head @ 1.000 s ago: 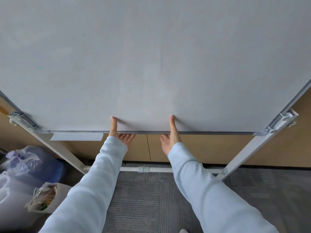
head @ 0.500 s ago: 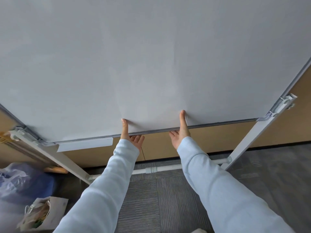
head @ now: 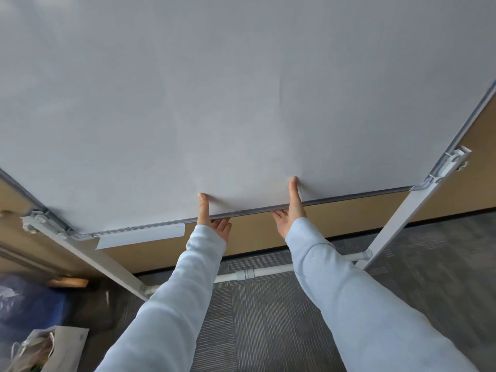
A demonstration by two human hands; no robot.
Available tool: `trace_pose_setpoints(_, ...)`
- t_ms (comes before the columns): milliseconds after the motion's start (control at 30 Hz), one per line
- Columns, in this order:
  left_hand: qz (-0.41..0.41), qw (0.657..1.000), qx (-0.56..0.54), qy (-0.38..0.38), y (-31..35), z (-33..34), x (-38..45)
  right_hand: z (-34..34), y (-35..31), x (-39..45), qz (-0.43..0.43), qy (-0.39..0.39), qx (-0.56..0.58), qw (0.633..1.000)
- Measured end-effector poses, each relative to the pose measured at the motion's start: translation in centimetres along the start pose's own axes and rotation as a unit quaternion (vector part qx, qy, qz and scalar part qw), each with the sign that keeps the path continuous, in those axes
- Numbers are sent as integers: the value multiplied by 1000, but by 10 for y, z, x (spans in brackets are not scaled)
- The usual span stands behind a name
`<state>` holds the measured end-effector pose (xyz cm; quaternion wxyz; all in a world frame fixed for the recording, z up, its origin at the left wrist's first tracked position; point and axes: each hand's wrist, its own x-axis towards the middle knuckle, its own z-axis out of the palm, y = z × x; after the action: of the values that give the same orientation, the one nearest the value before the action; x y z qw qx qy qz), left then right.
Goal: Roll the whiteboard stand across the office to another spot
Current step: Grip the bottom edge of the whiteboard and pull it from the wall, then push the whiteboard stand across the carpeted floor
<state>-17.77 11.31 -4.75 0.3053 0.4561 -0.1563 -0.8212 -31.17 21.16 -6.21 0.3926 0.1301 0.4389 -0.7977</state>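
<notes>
A large blank whiteboard (head: 241, 103) fills the upper view, mounted on a white stand with two slanted legs (head: 402, 224) and a low crossbar (head: 255, 273). My left hand (head: 212, 218) grips the board's bottom edge, thumb flat on the front face, fingers curled behind. A little to the right, my right hand (head: 291, 210) holds the same edge in the same way. A small white pen tray (head: 142, 236) hangs under the edge left of my left hand. The stand's wheels are out of sight.
A tan wood wall (head: 349, 218) stands close behind the board. Grey striped carpet (head: 268, 318) lies underfoot. At lower left are a blue plastic bag (head: 26, 304) and a white paper bag (head: 48, 347) on the floor.
The board's bottom edge now tilts up to the right and the whole stand has shifted rightward in view. The bags on the left have slid farther toward the corner. Both hands keep their hold.
</notes>
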Motion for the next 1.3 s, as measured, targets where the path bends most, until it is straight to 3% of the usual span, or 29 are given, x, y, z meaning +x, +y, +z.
trace_pose_setpoints(200, -10, 1000, -7, 2, -57, 42, -16, -50, -53, 0, -14, 0, 8, 1000)
trace_pose_setpoints(500, -17, 991, -128, -18, -115, 84, -17, -112, -119, 10, -12, 17, 13, 1000)
trace_pose_setpoints(867, -24, 995, -91, -33, -197, 153, -30, -184, -204, 26, -27, 32, 32, 999)
trace_pose_setpoints(1300, -93, 992, -23, -79, -304, 270, -19, -271, -327, 71, -81, 90, 67, 990)
